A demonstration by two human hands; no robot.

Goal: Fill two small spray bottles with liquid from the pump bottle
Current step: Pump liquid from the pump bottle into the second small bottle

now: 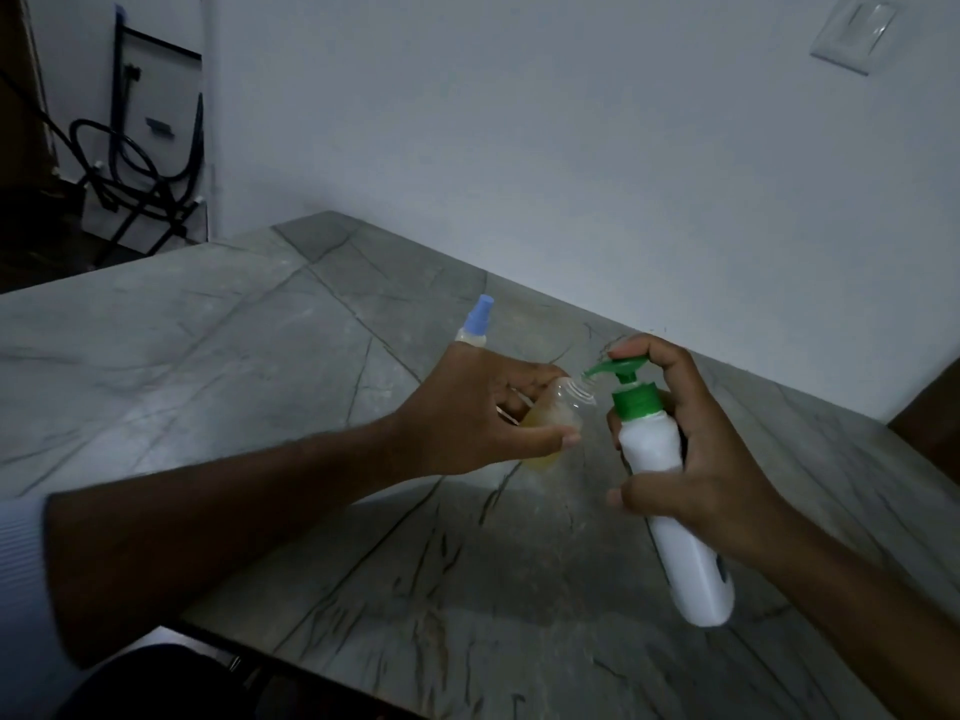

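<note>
My right hand (696, 459) grips a white pump bottle (670, 491) with a green pump head (626, 374), and one finger rests on top of the pump. The nozzle points left at the open threaded neck of a small clear bottle (558, 413) that holds some yellowish liquid. My left hand (478, 407) holds that small bottle tilted, above the table. A second small spray bottle (475, 324) with a light blue cap stands on the table just behind my left hand, its lower part hidden.
The grey marble-patterned table (260, 356) runs along a white wall. A dark metal chair frame (140, 163) stands on the floor at the far left. A wall switch plate (857, 33) sits at the top right.
</note>
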